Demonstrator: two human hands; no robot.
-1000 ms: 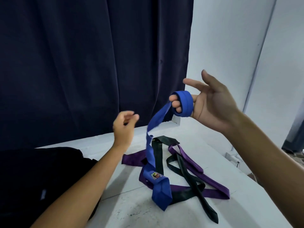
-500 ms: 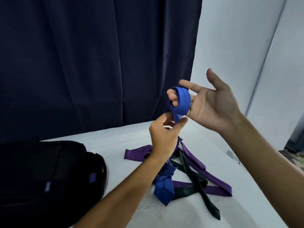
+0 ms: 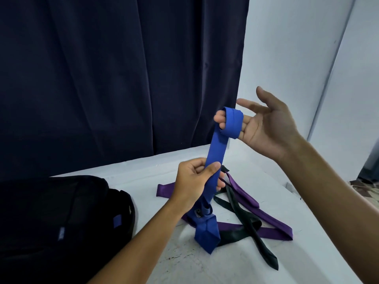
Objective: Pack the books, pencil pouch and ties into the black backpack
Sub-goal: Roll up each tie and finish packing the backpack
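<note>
A blue tie (image 3: 217, 152) is wound round two fingers of my right hand (image 3: 264, 126), which is raised with thumb and forefinger spread. My left hand (image 3: 194, 181) grips the tie's hanging length lower down, thumb on top. The tie's wide tip (image 3: 207, 232) rests on the white table (image 3: 225, 265). Under it lie a purple tie (image 3: 266, 222) and a black tie (image 3: 256, 240), tangled together. The black backpack (image 3: 61, 222) lies at the left on the table. No books or pencil pouch are in view.
A dark blue curtain (image 3: 123, 78) hangs behind the table. A pale wall (image 3: 297, 48) stands at the right, and the table's right edge drops to a floor (image 3: 367, 187) there.
My left hand came up from the left, took hold of the blue tie below the coil and slid down it. The tie is pulled straight now. The view shifted, showing more of the backpack.
</note>
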